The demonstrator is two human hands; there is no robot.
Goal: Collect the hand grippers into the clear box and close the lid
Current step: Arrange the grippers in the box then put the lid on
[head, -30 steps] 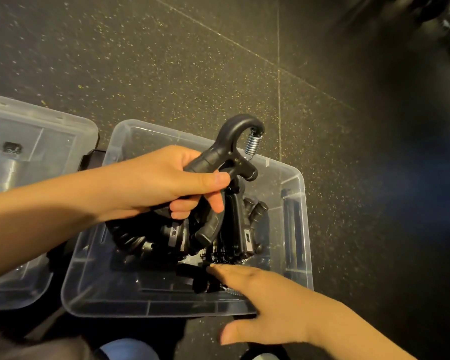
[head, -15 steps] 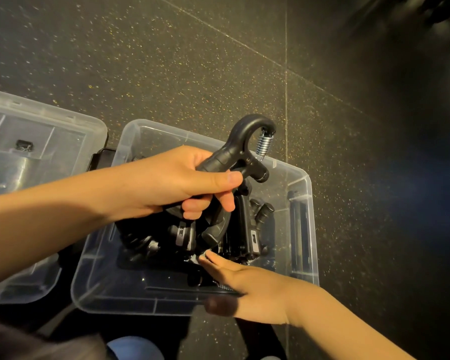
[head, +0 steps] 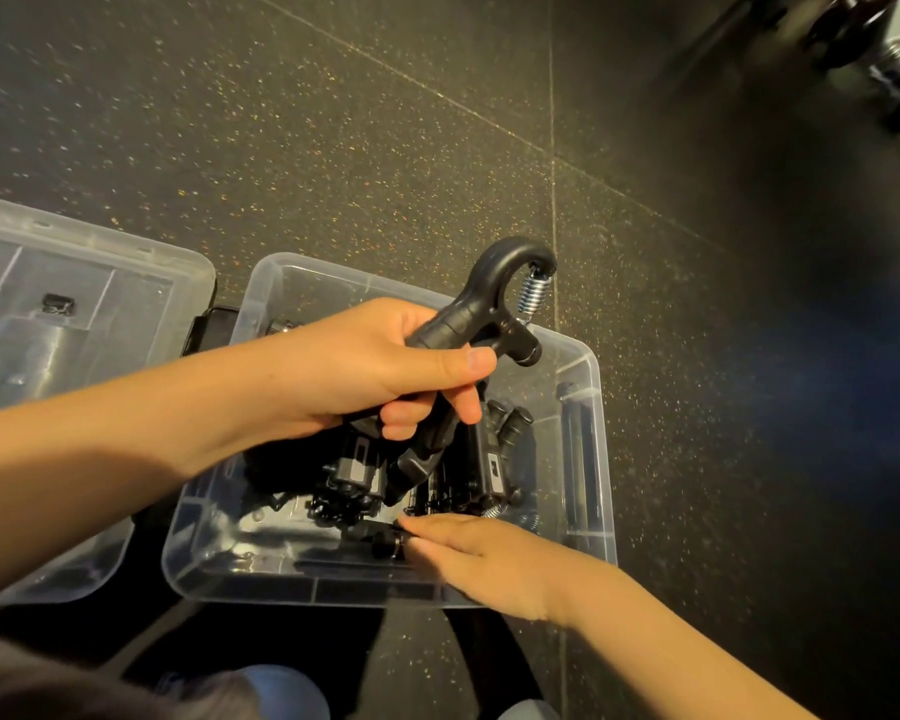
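Clamps left grip (head: 365, 371) round 1 hand gripper (head: 481, 283) over the clear box (head: 602, 459), rests right grip (head: 479, 558) straight-fingered on the pile (head: 354, 475) below, so risks a drop onto that flat grip.

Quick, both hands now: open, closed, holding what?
Left hand: closed around a black hand gripper.
Right hand: open, straight fingers reaching into the clear box.

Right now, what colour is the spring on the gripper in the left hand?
Shiny silver spring on the black hand gripper; head view.
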